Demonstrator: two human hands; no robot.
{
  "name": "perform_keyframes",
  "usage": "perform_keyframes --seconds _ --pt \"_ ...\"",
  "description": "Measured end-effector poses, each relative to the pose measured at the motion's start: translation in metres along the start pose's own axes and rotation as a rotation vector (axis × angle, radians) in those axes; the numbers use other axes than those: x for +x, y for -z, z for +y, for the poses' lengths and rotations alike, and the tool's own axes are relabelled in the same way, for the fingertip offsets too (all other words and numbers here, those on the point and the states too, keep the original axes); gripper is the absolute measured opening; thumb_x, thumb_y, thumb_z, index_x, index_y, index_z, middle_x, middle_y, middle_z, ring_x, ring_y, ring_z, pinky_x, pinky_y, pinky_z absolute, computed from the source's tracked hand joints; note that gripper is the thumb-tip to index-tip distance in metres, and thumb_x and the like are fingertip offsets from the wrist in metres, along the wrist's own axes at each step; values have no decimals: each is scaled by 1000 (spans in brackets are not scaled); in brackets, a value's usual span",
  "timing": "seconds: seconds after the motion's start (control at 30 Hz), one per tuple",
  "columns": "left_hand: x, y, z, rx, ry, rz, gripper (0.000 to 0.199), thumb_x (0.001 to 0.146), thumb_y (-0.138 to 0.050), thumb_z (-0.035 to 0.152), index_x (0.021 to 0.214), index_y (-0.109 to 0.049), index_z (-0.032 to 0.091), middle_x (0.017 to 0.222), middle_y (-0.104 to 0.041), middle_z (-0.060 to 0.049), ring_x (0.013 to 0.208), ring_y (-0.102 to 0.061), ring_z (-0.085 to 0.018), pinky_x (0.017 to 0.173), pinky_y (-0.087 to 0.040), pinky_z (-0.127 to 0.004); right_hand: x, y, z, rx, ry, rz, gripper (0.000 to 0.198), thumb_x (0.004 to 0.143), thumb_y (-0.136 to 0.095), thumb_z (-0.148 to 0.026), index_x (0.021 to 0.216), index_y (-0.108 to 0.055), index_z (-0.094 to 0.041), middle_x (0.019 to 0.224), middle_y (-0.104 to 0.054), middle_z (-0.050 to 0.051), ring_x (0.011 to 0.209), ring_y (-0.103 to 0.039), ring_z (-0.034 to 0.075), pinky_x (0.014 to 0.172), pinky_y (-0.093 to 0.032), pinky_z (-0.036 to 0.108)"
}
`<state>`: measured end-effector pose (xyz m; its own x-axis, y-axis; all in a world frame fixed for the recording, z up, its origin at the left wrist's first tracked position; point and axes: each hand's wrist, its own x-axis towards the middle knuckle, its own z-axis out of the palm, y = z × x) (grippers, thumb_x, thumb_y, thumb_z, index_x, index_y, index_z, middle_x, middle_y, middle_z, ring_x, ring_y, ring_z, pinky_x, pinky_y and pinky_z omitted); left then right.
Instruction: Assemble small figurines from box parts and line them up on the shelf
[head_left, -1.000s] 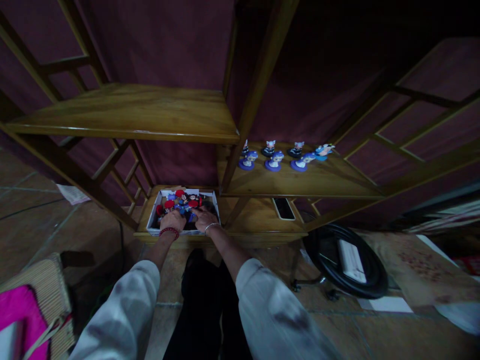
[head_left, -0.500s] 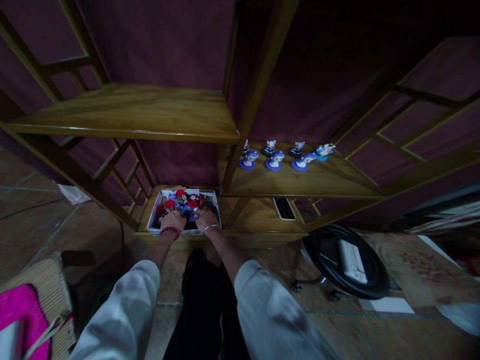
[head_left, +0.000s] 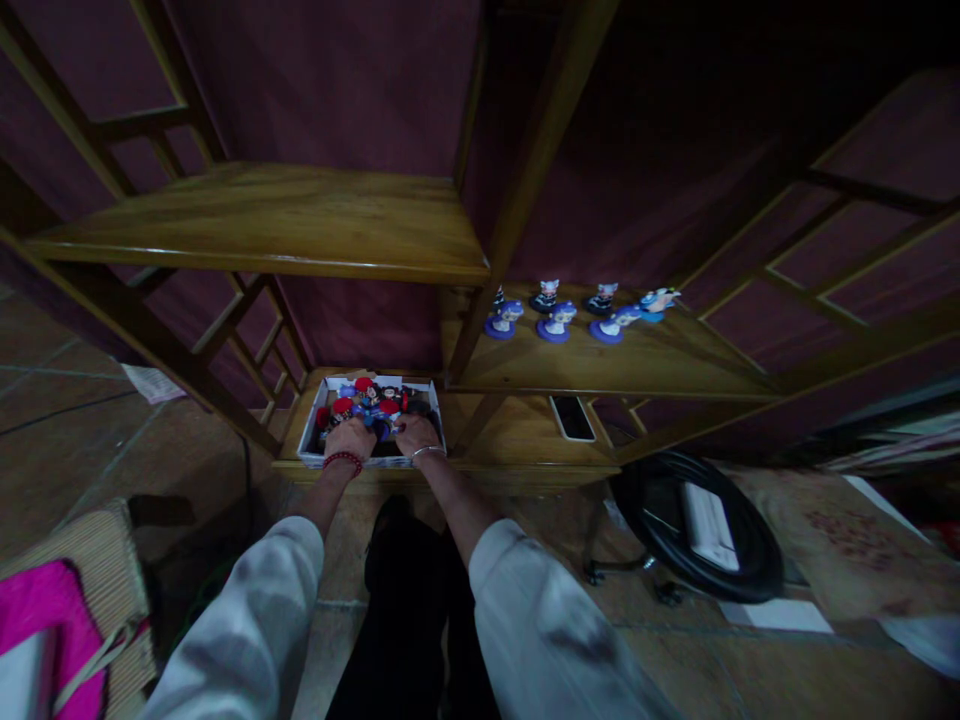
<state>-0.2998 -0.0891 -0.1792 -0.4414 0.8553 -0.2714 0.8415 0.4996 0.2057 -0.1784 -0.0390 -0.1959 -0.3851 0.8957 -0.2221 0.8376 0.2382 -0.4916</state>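
A shallow white box [head_left: 307,440] on the low wooden shelf holds several small figurines with red, blue and purple parts. Both of my hands reach over its front edge into it. My left hand [head_left: 351,438], with a red bead bracelet at the wrist, has its fingers curled down among the figurines. Opposite it, my right hand [head_left: 417,435], with a silver bangle, is closed with bent fingers. Between the two hands, at their fingertips, lies a blue-and-purple figurine [head_left: 381,430]. The undersides of my fingers are hidden, so the exact grip is unclear.
On the shelf above right stand several figurines, among them a purple-based one [head_left: 556,322] and a blue one [head_left: 658,303]. A phone [head_left: 572,418] lies right of the box. A black round stool [head_left: 761,560] carries a white object. A wooden shelf board [head_left: 262,225] overhangs the box.
The whole view has shifted slightly, so the shelves appear a little further right. My hands stay in the box, with hardly any movement among the figurines.
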Motion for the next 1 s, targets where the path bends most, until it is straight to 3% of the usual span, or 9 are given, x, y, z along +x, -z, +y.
perform_keyframes --seconds 0.37,0.7,1.0 --pt "2 -2 -1 -14 -5 19 37 75 -40 31 101 -58 14 98 -63 -17 95 -59 -28 77 -44 -36 -1 0 0 -35 8 -5 25 79 -44 -20 94 -63 -24 96 -66 2 89 -59 14 75 -42 20" --pt "-1 2 5 -10 127 40 38 71 -43 31 97 -61 10 96 -63 -19 92 -59 -29 75 -44 -37 4 -6 7 -41 66 -28 27 79 -45 -22 98 -63 -26 100 -65 1 93 -58 14 81 -41 20" --pt "0 2 3 -9 47 -39 37 74 -40 28 99 -61 13 99 -63 -18 94 -58 -29 76 -44 -37 5 -7 8 -66 133 -142 33 78 -46 -22 107 -60 -25 105 -64 3 97 -57 15 83 -40 21"
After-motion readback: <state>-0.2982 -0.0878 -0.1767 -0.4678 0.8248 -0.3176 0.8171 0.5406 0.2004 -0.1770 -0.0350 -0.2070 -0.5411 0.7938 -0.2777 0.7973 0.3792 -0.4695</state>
